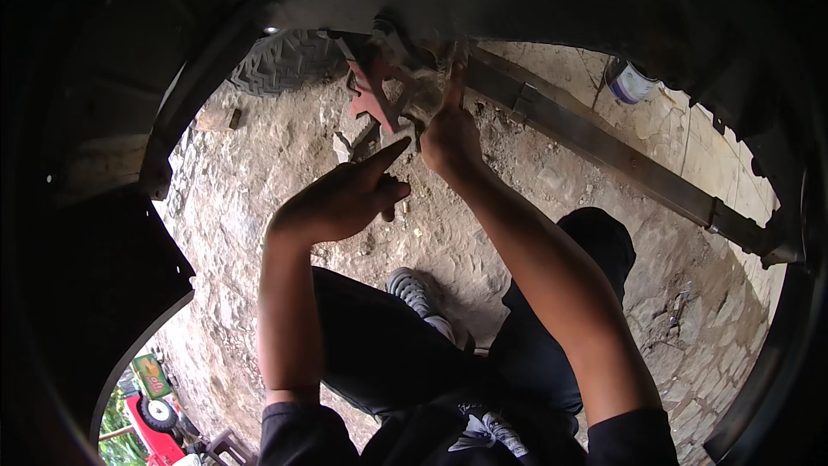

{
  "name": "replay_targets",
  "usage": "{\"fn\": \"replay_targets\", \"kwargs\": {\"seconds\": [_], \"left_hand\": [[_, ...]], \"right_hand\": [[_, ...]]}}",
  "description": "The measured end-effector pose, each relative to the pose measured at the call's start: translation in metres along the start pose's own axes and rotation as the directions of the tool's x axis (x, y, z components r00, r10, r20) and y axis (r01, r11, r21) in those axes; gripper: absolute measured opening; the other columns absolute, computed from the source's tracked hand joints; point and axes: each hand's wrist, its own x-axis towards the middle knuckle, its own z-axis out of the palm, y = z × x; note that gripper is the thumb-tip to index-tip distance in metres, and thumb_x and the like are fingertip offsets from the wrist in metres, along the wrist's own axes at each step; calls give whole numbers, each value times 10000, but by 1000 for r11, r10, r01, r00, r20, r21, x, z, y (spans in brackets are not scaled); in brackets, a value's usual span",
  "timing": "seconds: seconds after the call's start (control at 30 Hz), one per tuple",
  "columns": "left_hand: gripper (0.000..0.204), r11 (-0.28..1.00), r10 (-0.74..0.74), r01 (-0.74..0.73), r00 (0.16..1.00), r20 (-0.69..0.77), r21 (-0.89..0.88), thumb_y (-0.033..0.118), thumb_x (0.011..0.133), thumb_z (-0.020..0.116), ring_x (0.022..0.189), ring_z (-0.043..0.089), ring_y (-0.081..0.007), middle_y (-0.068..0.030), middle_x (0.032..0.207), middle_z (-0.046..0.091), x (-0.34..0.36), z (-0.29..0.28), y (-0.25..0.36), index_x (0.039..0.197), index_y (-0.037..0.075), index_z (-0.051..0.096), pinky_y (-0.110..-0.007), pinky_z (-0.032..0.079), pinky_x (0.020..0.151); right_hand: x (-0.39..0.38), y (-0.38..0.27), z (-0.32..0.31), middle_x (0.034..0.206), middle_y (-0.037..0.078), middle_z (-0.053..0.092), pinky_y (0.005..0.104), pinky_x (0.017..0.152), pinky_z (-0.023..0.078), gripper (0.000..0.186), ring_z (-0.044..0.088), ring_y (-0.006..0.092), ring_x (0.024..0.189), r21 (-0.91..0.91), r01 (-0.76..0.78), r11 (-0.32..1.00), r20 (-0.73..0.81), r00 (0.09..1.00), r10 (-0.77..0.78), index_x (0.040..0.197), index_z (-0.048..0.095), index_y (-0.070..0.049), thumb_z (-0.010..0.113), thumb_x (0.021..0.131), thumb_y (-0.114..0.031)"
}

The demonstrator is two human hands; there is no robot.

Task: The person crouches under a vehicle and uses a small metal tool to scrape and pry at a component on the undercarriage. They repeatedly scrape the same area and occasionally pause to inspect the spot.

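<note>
My left hand [341, 200] is raised with its index finger stretched toward a faded red metal piece [371, 97] with a notched edge; its other fingers are half bent and nothing shows in them. My right hand [451, 136] reaches up, index finger straight, its tip against a dusty metal part [424, 91] under the dark vehicle body. The right hand's other fingers are curled and mostly hidden. Close by, between the two hands, is a small grey block-like end [398, 136] below the red piece. What the parts above belong to is lost in shadow.
A long rusty metal beam [595, 134] slants down to the right. Beyond it stands a can [630, 82]. A treaded tire [285, 62] is at the far left, near a small block [218, 118]. Dark bodywork [95, 233] surrounds me. A red vehicle [153, 431] shows outside, lower left.
</note>
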Motion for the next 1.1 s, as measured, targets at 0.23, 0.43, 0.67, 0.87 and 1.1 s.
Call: {"fn": "replay_targets", "kwargs": {"seconds": [0.23, 0.43, 0.67, 0.87, 1.1], "left_hand": [[648, 986, -87, 107, 985, -151, 128, 420, 1049, 615, 839, 742, -276, -166, 875, 752, -9, -11, 2, 1547, 46, 437, -393, 546, 823], [681, 987, -98, 114, 986, -134, 113, 436, 1026, 662, 769, 711, -254, -159, 841, 737, -20, -6, 1, 1520, 13, 457, -378, 538, 783], [608, 1000, 23, -20, 974, -227, 14, 370, 1016, 695, 746, 687, -176, -130, 833, 730, -21, -17, -10, 1473, 7, 523, -330, 530, 745], [438, 992, 65, -118, 770, -635, -42, 140, 987, 740, 689, 495, -44, 12, 758, 629, -21, -16, -13, 1394, 29, 624, -235, 418, 652], [401, 950, 183, -309, 649, -739, -36, 79, 907, 803, 582, 406, -29, 34, 612, 503, -19, -11, -43, 1285, 17, 685, -213, 334, 547]], "right_hand": [[37, 10, 15, 1064, 360, 693, 518, 860, 587, 1124, 713, 481, 988, -104, 203, 974, -273, 936, -224, 1618, -165, -60, 683, 880, -36], [53, -12, 7, 1416, 415, 490, 517, 1027, 519, 1024, 619, 474, 1225, 123, 112, 986, -94, 990, -100, 1627, -138, -19, 591, 908, -18], [16, -6, 60, 962, 365, 696, 535, 752, 589, 1091, 720, 484, 873, 154, 104, 983, -296, 954, -55, 1594, -220, -21, 625, 905, -11], [16, -6, 47, 962, 338, 715, 532, 731, 601, 1105, 725, 477, 860, 221, 156, 963, -231, 967, -103, 1609, -187, -49, 663, 903, -76], [29, -29, 20, 1337, 355, 588, 464, 852, 613, 1093, 716, 426, 1035, 218, -7, 976, -57, 998, 20, 1622, -212, -102, 645, 945, -64]]}}
